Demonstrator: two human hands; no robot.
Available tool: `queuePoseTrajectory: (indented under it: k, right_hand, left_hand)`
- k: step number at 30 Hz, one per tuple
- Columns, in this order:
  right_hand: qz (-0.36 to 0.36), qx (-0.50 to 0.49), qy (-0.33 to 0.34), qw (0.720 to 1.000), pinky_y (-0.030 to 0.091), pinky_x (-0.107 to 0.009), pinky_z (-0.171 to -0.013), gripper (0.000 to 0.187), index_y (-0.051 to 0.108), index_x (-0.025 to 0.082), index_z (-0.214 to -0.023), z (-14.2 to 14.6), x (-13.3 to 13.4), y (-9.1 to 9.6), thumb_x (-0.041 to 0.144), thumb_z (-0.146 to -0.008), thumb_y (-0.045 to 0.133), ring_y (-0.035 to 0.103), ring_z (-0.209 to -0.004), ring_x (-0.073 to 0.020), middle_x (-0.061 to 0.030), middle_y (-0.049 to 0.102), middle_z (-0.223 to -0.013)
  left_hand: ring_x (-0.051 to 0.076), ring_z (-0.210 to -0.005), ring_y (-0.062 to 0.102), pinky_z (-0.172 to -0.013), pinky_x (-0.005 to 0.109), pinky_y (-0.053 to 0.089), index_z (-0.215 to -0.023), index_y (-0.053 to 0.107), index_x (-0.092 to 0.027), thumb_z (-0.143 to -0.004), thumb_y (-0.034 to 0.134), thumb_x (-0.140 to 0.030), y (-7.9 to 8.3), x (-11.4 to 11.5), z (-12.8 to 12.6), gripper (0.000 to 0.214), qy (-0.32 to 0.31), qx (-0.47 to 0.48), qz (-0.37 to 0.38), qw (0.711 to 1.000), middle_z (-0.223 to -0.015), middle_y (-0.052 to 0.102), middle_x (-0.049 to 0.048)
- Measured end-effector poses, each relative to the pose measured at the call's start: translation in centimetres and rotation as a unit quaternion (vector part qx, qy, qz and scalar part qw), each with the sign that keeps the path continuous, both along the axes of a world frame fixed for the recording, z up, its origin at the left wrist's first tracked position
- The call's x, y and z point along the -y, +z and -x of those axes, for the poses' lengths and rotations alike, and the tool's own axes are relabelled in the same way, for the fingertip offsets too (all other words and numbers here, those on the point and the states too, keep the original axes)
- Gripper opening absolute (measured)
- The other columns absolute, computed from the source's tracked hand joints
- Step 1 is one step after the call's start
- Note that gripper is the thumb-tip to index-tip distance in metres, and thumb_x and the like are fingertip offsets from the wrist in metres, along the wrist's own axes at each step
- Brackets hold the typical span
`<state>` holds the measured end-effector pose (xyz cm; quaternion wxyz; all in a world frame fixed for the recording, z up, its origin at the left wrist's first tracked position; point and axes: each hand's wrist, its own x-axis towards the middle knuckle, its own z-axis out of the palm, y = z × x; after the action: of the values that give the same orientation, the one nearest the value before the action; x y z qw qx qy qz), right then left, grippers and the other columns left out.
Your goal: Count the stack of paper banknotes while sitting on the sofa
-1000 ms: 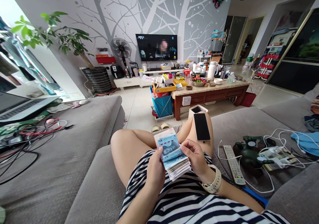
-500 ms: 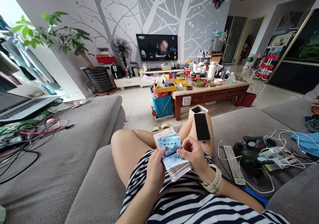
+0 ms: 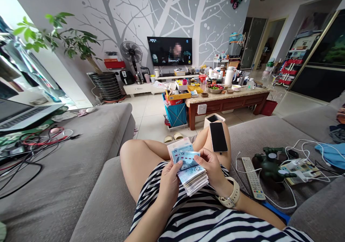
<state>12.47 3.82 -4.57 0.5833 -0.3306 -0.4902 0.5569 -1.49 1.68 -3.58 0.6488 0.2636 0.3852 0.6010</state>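
A thick stack of banknotes (image 3: 194, 180), folded over, rests above my lap. My left hand (image 3: 169, 180) grips it from the left side, its thumb pressed on the blue notes. My right hand (image 3: 215, 168) pinches the right edge of the upper blue banknote (image 3: 188, 159) between thumb and finger. Behind that note, another blue one and some paler pinkish notes fan out. A cream watch (image 3: 232, 193) circles my right wrist. On my right leg lies a dark-screened phone (image 3: 218, 137), face up.
To the right on the sofa are a remote control (image 3: 253, 177), a dark green figure (image 3: 272, 166) and a power strip (image 3: 303, 172) with white cables. Black cables (image 3: 29, 159) and a laptop (image 3: 24, 116) lie left. A cluttered coffee table (image 3: 229, 107) stands ahead.
A blue banknote has come across to the right over the others, and my right thumb and finger now pinch its edge. My left hand keeps its grip on the stack.
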Motion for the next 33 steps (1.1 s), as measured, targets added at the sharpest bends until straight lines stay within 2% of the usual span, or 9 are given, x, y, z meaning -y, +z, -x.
queuePoseTrajectory:
  k: [5, 9, 17, 22, 28, 33]
  right_hand:
    - [-0.003, 0.0, -0.004, 1.0, 0.032, -0.023, -0.053, 0.033, 0.05, 0.019, -0.067, 0.0, -0.1, -0.1, 0.04, -0.08, 0.071, 0.037, -0.056, -0.0101, 0.0055, 0.042, -0.062]
    - [-0.008, -0.016, 0.004, 1.0, 0.032, -0.023, -0.053, 0.032, 0.051, 0.019, -0.067, 0.1, 0.0, -0.1, 0.039, -0.079, 0.072, 0.037, -0.056, -0.0101, 0.0055, 0.043, -0.061]
    - [-0.004, -0.028, 0.014, 0.999, 0.034, -0.023, -0.054, 0.031, 0.054, 0.018, -0.067, 0.2, 0.1, -0.4, 0.039, -0.078, 0.074, 0.04, -0.055, -0.0101, 0.0049, 0.049, -0.061]
    - [-0.002, -0.039, 0.012, 0.999, 0.033, -0.022, -0.052, 0.03, 0.055, 0.018, -0.067, 0.2, 0.2, -0.4, 0.038, -0.078, 0.074, 0.041, -0.054, -0.0094, 0.005, 0.05, -0.06]
    - [-0.001, -0.042, 0.017, 0.999, 0.04, -0.023, -0.057, 0.023, 0.062, 0.018, -0.073, 0.3, 0.3, -0.2, 0.037, -0.079, 0.074, 0.05, -0.059, -0.0116, 0.0021, 0.06, -0.067]
    - [-0.005, -0.04, 0.015, 0.999, 0.042, -0.024, -0.058, 0.022, 0.065, 0.018, -0.075, 0.3, 0.4, -0.1, 0.037, -0.08, 0.073, 0.052, -0.061, -0.0125, 0.0014, 0.061, -0.068]
  left_hand:
    - [0.022, -0.069, 0.066, -0.069, 0.033, 0.053, -0.08, 0.073, -0.019, -0.068, 0.075, -0.033, -0.1, -0.1, 0.0, 0.019, 0.012, -0.005, 0.005, 1.0, -0.075, 0.073, 0.0029]
    - [0.022, -0.072, 0.066, -0.071, 0.031, 0.052, -0.074, 0.074, -0.02, -0.074, 0.069, -0.036, -0.6, -0.3, 0.2, 0.017, 0.04, -0.007, 0.003, 0.999, -0.075, 0.073, 0.0029]
    - [0.027, -0.09, 0.069, -0.086, 0.036, 0.052, -0.084, 0.076, -0.02, -0.078, 0.064, -0.035, -0.8, -0.5, 0.1, 0.02, 0.039, 0.016, -0.002, 0.999, -0.091, 0.077, 0.0055]
    - [0.027, -0.085, 0.069, -0.084, 0.036, 0.053, -0.082, 0.076, -0.018, -0.076, 0.063, -0.031, -0.7, -0.5, 0.0, 0.019, 0.035, 0.004, -0.005, 0.999, -0.088, 0.077, 0.0059]
    - [0.023, -0.073, 0.067, -0.073, 0.032, 0.053, -0.076, 0.075, -0.019, -0.074, 0.063, -0.029, -1.4, -0.5, 0.3, 0.015, 0.042, -0.019, -0.007, 0.999, -0.077, 0.075, 0.0028]
    - [0.025, -0.079, 0.069, -0.078, 0.034, 0.053, -0.08, 0.076, -0.02, -0.076, 0.062, -0.029, -1.2, -0.5, 0.2, 0.017, 0.039, -0.019, -0.008, 0.999, -0.083, 0.077, 0.004]
